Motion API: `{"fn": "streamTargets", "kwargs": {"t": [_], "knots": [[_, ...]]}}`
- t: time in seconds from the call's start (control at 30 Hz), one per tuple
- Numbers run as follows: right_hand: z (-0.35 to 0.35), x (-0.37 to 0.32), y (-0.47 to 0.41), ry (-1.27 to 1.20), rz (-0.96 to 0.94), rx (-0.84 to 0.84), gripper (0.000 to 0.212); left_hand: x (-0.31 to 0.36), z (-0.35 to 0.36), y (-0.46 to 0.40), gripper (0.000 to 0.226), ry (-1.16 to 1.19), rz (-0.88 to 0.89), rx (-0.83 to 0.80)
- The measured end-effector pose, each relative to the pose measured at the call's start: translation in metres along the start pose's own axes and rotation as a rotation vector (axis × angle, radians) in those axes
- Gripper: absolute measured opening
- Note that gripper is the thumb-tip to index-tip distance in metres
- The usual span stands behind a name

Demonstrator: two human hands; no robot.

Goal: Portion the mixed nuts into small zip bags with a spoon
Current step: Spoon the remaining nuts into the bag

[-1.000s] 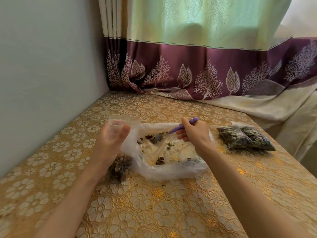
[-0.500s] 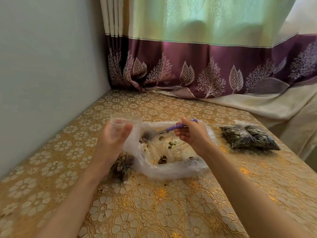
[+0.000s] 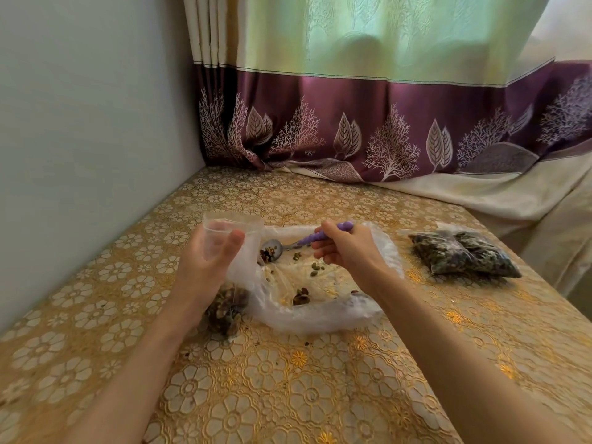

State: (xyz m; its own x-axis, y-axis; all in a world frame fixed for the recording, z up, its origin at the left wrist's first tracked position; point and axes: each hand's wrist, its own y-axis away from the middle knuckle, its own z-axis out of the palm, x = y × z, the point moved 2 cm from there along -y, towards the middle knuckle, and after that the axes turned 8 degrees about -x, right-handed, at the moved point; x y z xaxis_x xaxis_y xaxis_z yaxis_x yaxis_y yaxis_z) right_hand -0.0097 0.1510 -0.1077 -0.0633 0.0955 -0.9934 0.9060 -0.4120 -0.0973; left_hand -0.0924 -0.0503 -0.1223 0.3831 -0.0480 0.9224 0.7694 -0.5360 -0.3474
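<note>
Gold floral tablecloth [image 3: 288,395] under my forearms. My left hand [image 3: 208,267] grips the small zip bag [image 3: 230,225] upright, mouth open; my right hand [image 3: 346,251] pinches the purple spoon [image 3: 307,241], bowl pointing left over the big plastic bag [image 3: 320,315], carrying nuts [image 3: 267,253].

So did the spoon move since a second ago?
Yes. The spoon swung left and lifted out of the big plastic bag; its bowl, holding nuts, now sits near the small zip bag in the left hand.
</note>
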Motion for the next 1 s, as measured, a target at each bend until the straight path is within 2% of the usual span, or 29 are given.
{"fn": "streamTargets", "kwargs": {"t": [0.1,0.23,0.43,0.6,0.87,1.0], "knots": [[0.004,0.004,-0.001,-0.073,0.043,-0.051,0.051,0.0,-0.001,0.001,0.083,0.004,-0.001,0.005],[-0.001,0.011,-0.003,-0.204,0.074,-0.065,0.037,0.002,-0.001,0.0,0.085,0.02,0.007,0.007],[0.003,0.013,-0.003,-0.156,-0.011,-0.143,0.047,0.002,-0.002,-0.002,0.083,0.053,0.032,0.041],[0.01,0.013,-0.007,-0.132,-0.012,-0.177,0.03,0.001,-0.003,-0.002,0.082,0.069,0.039,0.052],[0.012,0.022,-0.011,-0.16,0.136,-0.226,0.043,0.001,-0.002,-0.003,0.083,0.072,0.057,0.046],[0.021,0.024,-0.013,-0.287,0.258,-0.192,0.046,0.001,-0.002,-0.003,0.084,0.089,0.06,0.037]]}}
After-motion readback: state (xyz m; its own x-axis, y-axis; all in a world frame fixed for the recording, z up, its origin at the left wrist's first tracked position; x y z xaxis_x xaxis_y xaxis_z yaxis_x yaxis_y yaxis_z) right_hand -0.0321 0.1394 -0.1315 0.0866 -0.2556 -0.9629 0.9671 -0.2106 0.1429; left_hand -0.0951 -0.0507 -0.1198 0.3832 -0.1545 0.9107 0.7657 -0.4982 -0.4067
